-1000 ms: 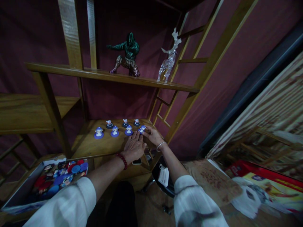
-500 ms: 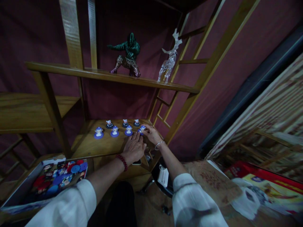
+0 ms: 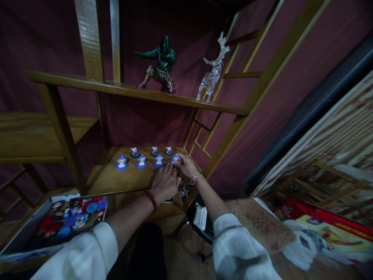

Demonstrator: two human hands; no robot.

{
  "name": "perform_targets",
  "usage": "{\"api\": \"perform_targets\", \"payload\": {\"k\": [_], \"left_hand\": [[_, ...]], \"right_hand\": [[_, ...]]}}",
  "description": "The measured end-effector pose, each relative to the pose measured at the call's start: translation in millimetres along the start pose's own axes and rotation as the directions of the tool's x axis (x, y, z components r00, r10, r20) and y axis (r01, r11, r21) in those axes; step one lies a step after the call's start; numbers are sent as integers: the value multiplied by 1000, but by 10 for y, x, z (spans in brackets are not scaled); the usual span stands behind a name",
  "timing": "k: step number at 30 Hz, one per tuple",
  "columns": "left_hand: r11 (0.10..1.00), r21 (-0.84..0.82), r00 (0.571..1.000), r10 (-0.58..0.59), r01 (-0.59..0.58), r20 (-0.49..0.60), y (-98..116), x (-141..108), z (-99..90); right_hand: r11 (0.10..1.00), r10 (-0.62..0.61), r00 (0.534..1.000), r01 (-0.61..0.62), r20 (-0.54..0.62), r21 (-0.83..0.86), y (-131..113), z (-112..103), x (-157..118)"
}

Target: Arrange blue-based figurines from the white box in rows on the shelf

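On the lower wooden shelf, small figurines stand in two rows. The front row has purple-and-white figurines on round purple bases, such as the left one. Behind them are three darker figurines, one at the left. My right hand has its fingers closed round the rightmost purple figurine, which rests on the shelf and is partly hidden by them. My left hand lies flat at the shelf's front edge, fingers stretched out just before that figurine, holding nothing.
A green-and-bronze statue and a clear deer figure stand on the upper shelf. At lower left, a box holds several figurines. A black stool carries a white object. Bags and a red-yellow box lie right.
The view has shifted slightly. Both hands stay in nearly the same place, the right one still at the rightmost purple figurine.
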State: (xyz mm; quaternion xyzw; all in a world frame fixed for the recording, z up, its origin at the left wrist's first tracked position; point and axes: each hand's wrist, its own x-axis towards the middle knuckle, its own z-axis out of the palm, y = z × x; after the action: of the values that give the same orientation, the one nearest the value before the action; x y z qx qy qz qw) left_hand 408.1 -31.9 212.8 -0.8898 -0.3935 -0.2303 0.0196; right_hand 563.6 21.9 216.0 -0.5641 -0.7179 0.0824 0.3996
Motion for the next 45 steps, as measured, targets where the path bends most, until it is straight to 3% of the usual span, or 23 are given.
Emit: {"api": "perform_targets", "payload": {"k": [5, 15, 19, 26, 45], "left_hand": [[1000, 0, 1000, -12, 12, 4, 0, 0, 17], [999, 38, 1000, -9, 9, 5, -7, -22, -36], [999, 32, 1000, -25, 25, 7, -7, -27, -14], [1000, 19, 999, -23, 22, 28, -17, -20, 19], [1000, 25, 1000, -13, 14, -13, -5, -30, 49]], "right_hand": [[999, -5, 1000, 5, 0, -39, 5, -17, -7], [980, 82, 996, -88, 45, 179, 39, -5, -36], [980, 116, 992, -124, 57, 158, 81, -70, -103], [997, 18, 995, -25, 96, 66, 165, -124, -162], [998, 12, 1000, -11, 20, -59, 55, -105, -172]]}}
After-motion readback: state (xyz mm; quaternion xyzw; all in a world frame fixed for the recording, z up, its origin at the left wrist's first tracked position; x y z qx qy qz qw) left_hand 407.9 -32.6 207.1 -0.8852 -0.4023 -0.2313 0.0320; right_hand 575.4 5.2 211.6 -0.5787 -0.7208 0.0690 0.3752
